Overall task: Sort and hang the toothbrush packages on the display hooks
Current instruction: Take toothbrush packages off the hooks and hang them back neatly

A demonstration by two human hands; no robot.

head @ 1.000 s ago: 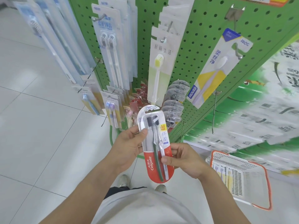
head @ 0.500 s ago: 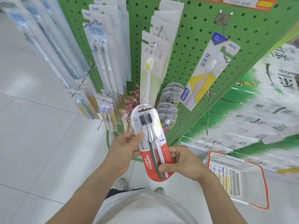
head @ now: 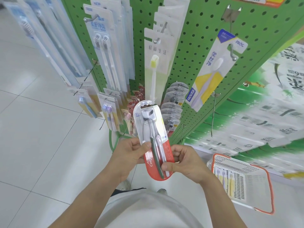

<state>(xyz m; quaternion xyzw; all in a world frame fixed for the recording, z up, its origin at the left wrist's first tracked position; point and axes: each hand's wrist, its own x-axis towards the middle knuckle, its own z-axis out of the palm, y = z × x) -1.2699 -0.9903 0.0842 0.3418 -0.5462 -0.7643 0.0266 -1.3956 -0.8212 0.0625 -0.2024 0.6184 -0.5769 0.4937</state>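
Both hands — left hand point(head: 130, 151), right hand point(head: 184, 162) — pinch a glossy clear-plastic, round-topped twin-toothbrush blister pack point(head: 152, 129) with a red "Colgate" card base, before the green perforated pegboard point(head: 205, 27).

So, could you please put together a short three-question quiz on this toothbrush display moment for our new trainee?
1. True or false: both hands hold the Colgate toothbrush package.
2. Where does the orange-rimmed basket stand? A) on the floor to the person's right B) hanging on the pegboard C) in the left hand
3. Fill in: the FROG toothbrush package hangs on a hook of the green ____.

Key:
1. True: the left hand grips its left edge, the right hand its lower right.
2. A
3. pegboard
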